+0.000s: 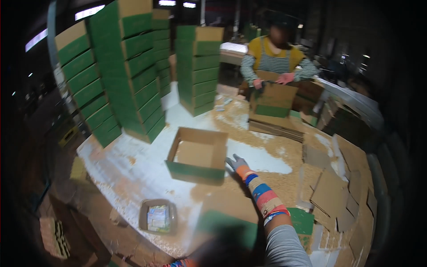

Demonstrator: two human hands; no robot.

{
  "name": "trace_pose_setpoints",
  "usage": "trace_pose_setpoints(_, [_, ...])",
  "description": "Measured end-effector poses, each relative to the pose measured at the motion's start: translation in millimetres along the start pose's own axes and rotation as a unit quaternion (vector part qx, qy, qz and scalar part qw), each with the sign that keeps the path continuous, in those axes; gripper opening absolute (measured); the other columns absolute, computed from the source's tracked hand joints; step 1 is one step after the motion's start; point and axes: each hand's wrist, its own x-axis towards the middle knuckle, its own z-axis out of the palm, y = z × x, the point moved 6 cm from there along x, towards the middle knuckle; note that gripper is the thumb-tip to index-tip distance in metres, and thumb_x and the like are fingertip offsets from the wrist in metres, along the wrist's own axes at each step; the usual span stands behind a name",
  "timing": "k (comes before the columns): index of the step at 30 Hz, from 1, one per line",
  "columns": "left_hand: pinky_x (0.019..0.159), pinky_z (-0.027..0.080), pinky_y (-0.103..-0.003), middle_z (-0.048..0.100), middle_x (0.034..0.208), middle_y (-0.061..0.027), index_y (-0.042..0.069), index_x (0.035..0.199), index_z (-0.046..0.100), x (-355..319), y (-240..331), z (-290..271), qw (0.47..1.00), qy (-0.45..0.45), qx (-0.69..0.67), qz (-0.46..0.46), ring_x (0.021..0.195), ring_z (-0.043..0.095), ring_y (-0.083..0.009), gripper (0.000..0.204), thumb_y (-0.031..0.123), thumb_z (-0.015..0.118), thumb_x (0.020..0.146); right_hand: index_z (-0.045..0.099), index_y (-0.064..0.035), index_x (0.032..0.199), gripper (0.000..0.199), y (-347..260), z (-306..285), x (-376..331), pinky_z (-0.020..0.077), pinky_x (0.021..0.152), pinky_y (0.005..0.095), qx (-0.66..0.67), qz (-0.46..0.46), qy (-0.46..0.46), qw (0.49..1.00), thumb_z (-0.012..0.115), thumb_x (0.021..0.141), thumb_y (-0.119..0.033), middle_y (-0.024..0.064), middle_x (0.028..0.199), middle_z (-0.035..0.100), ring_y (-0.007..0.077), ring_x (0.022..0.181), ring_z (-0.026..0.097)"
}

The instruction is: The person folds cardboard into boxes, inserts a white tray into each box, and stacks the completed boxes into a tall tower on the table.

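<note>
reaching up from the lower right of the frame, the right hand (235, 163) (gloved, fingers spread) touches the right wall of an open green-and-brown carton (198, 155) at centre. the left hand can't be made out. stacked cartons (129, 71) fill the upper left; a co-worker (274, 60) stands at top.

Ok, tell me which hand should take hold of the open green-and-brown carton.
Right. The gloved right hand reaches out beside the open carton, near its right wall. The left hand barely shows at the lower edge.
</note>
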Motion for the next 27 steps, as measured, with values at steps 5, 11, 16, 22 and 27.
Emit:
trace_pose_setpoints(5, [0.069,0.046,-0.036,0.054,0.087,-0.0098,0.012,0.102,0.061,-15,20,5,0.987,-0.078,0.093,0.108,0.082,0.054,-0.0253,0.036,0.03,0.061,0.07,0.046,-0.0018,0.129,0.062,-135,-21,-185,0.0378,0.1,0.0405,-0.297,-0.288,-0.074,0.907,0.059,0.085,-0.043,0.0207,0.133,0.045,0.036,0.119,0.046])
trace_pose_setpoints(11, [0.086,0.047,-0.031,0.061,0.101,-0.0178,0.007,0.116,0.059,-7,15,36,0.906,-0.385,0.131,0.122,0.096,0.06,-0.0249,0.039,0.026,0.057,0.082,0.04,-0.0037,0.131,0.077,-104,-33,-432,0.0387,0.092,0.0485,-0.547,-0.214,-0.113,0.802,0.061,0.076,-0.053,0.0249,0.122,0.046,0.0405,0.109,0.047])
trace_pose_setpoints(16, [0.094,0.034,-0.052,0.047,0.119,-0.021,0.012,0.129,0.046,-13,24,18,0.955,-0.13,0.129,0.233,0.113,0.044,-0.0393,0.059,0.023,0.061,0.074,0.04,-0.0067,0.132,0.065,-52,-13,-522,0.0442,0.084,0.0458,-0.617,-0.218,0.035,0.756,0.059,0.076,-0.034,0.0218,0.117,0.05,0.0358,0.102,0.052])
trace_pose_setpoints(22, [0.101,0.034,-0.049,0.037,0.133,-0.0289,0.016,0.142,0.03,16,46,-44,0.922,-0.271,0.062,0.27,0.12,0.04,-0.0446,0.064,0.047,0.046,0.089,0.057,-0.0113,0.102,0.029,-129,-51,-544,0.0489,0.065,0.0365,-0.562,-0.224,0.045,0.795,0.058,0.077,-0.025,0.0103,0.088,0.06,0.0256,0.078,0.06])
trace_pose_setpoints(27, [0.096,0.042,-0.037,0.05,0.128,-0.0195,0.008,0.133,0.042,120,58,-137,0.86,-0.504,-0.039,0.073,0.112,0.052,-0.035,0.042,0.022,0.039,0.094,0.058,-0.0055,0.101,0.036,-239,-138,-508,0.0461,0.06,0.0372,-0.527,-0.314,0.241,0.752,0.064,0.076,-0.031,0.0076,0.073,0.057,0.0259,0.065,0.057])
